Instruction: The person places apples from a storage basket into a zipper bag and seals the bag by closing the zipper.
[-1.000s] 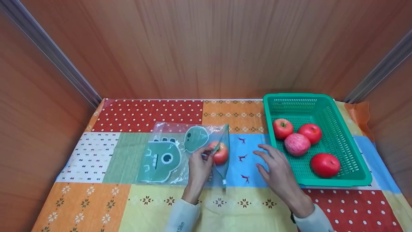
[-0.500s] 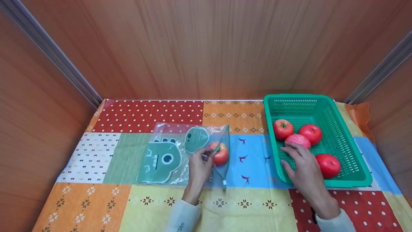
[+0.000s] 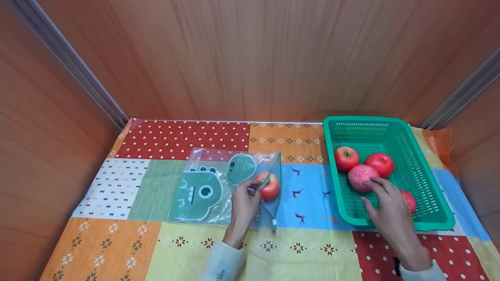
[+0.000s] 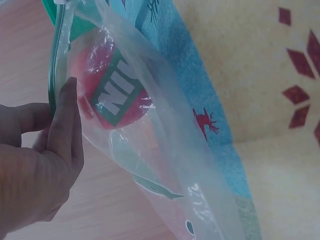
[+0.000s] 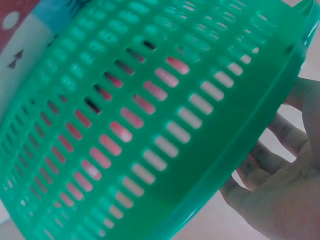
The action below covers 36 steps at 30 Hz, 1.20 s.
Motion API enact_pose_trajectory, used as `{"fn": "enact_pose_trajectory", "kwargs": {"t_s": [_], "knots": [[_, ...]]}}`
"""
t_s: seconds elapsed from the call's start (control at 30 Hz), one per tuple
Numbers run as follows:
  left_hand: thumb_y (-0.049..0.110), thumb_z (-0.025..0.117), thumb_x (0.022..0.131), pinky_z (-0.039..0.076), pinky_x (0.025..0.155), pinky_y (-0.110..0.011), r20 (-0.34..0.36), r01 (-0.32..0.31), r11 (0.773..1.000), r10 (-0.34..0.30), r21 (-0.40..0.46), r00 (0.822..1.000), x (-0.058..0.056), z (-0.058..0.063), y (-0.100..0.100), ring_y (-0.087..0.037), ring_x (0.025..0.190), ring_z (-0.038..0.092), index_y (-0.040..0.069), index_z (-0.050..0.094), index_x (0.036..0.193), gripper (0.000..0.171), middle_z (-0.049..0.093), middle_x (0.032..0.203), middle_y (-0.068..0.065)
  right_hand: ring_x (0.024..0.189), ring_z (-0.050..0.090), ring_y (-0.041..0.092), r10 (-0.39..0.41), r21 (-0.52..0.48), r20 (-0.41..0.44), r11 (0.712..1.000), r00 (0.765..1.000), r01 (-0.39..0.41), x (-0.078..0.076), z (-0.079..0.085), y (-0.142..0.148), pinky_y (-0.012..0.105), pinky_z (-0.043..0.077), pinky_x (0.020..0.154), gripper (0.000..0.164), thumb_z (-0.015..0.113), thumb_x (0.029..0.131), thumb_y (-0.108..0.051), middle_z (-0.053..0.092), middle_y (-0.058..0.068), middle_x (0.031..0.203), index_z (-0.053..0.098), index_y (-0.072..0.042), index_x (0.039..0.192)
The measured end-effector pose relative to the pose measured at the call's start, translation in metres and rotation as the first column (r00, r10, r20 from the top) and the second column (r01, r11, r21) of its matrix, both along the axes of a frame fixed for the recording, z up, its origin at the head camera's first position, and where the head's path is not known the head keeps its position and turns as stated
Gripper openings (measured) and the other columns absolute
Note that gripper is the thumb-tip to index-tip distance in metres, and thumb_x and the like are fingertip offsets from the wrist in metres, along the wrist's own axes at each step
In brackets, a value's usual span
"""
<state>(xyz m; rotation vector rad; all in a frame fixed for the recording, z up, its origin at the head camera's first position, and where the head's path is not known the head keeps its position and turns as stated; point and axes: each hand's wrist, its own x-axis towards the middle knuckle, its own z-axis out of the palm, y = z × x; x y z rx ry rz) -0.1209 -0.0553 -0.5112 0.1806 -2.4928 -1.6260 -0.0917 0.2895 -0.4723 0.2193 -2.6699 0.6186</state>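
A clear zip bag (image 3: 234, 164) with green dinosaur prints lies on the cloth, holding a red apple (image 3: 271, 189) near its mouth. My left hand (image 3: 244, 205) pinches the upper edge of that mouth between thumb and fingers; the left wrist view shows the green zip strip (image 4: 52, 75) at the fingertips. Over the green basket (image 3: 433, 225), my right hand (image 3: 392, 214) reaches down with loosely bent, spread fingers. Its fingertips are at the streaked pink apple (image 3: 361, 177); contact cannot be told. A red apple (image 3: 409, 201) is partly hidden behind this hand.
Two more apples, a red-yellow one (image 3: 346, 158) and a red one (image 3: 379, 164), sit in the basket. A patchwork cloth (image 3: 195, 249) covers the table. Wooden panels (image 3: 273, 58) enclose the back and sides. Orange material (image 3: 439, 146) lies beyond the basket.
My right hand has moved right from beside the basket, over its near rim and in above the apples. The left hand keeps its pinch on the bag. The view has shifted slightly.
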Motion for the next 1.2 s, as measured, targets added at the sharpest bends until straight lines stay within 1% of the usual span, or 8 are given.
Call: {"fn": "enact_pose_trajectory", "kwargs": {"t_s": [0.13,0.3,0.53,0.73,0.83,1.13,1.2], "knots": [[-0.007,0.07,0.091,0.06,0.071,-0.029,0.0,-0.008,1.0,0.008,-0.012,1.0,0.0,-0.001,0.0,-0.018,0.081,0.066,0.0,0.077,0.11,0.021,0.075,0.102,-0.01,0.118,0.056,0.051,-0.021,0.007,0.023,1.0,1.0,0.021,0.0,0.001,0.01,0.073,0.048,0.095,0.06,0.091,0.075,0.003,0.06,0.03,0.131,0.067,0.009,0.129],[-0.006,0.071,0.092,0.06,0.069,-0.027,0.014,-0.01,1.0,0.01,-0.01,1.0,0.001,-0.001,0.0,-0.016,0.082,0.066,0.002,0.077,0.11,0.021,0.075,0.101,-0.008,0.119,0.054,0.054,-0.041,0.037,0.065,0.999,0.997,0.039,-0.001,0.001,0.023,0.075,0.046,0.095,0.067,0.092,0.074,0.002,0.058,0.032,0.131,0.063,0.009,0.133],[-0.007,0.071,0.092,0.059,0.068,-0.026,0.012,-0.01,1.0,0.01,-0.008,1.0,0.001,-0.001,-0.001,-0.016,0.081,0.067,0.002,0.077,0.11,0.022,0.075,0.1,-0.009,0.115,0.054,0.057,-0.058,0.082,0.11,0.995,0.992,0.049,-0.003,0.001,0.039,0.077,0.047,0.092,0.073,0.095,0.07,0.001,0.057,0.034,0.129,0.061,0.008,0.134],[-0.008,0.07,0.092,0.06,0.069,-0.027,0.02,-0.005,1.0,0.005,0.001,1.0,0.001,-0.002,-0.001,-0.016,0.081,0.067,0.001,0.077,0.11,0.022,0.075,0.102,-0.009,0.114,0.052,0.059,-0.082,0.103,0.191,0.993,0.978,0.063,-0.003,0.002,0.05,0.078,0.049,0.087,0.079,0.097,0.067,-0.002,0.055,0.036,0.128,0.057,0.01,0.134],[-0.009,0.069,0.092,0.059,0.069,-0.027,0.016,0.002,1.0,-0.002,0.012,1.0,0.001,-0.002,-0.001,-0.017,0.081,0.067,0.001,0.077,0.11,0.022,0.075,0.102,-0.009,0.112,0.052,0.06,-0.093,0.109,0.212,0.992,0.973,0.071,-0.004,0.002,0.056,0.078,0.05,0.085,0.082,0.098,0.065,-0.002,0.055,0.036,0.127,0.056,0.012,0.134],[-0.007,0.068,0.092,0.058,0.066,-0.026,0.022,-0.006,1.0,0.006,-0.002,1.0,0.0,-0.002,-0.001,-0.016,0.077,0.067,0.001,0.077,0.109,0.021,0.073,0.098,-0.009,0.109,0.051,0.062,-0.118,0.141,0.241,0.986,0.963,0.085,-0.007,0.001,0.067,0.079,0.049,0.083,0.081,0.097,0.064,-0.002,0.054,0.04,0.123,0.056,0.015,0.132],[-0.007,0.068,0.092,0.058,0.067,-0.026,0.029,-0.004,1.0,0.005,-0.005,1.0,0.0,-0.002,-0.001,-0.015,0.078,0.066,0.002,0.077,0.11,0.021,0.073,0.098,-0.008,0.109,0.051,0.062,-0.121,0.148,0.252,0.985,0.96,0.085,-0.008,0.001,0.069,0.079,0.049,0.082,0.08,0.097,0.065,-0.002,0.054,0.04,0.123,0.056,0.016,0.132]]}}
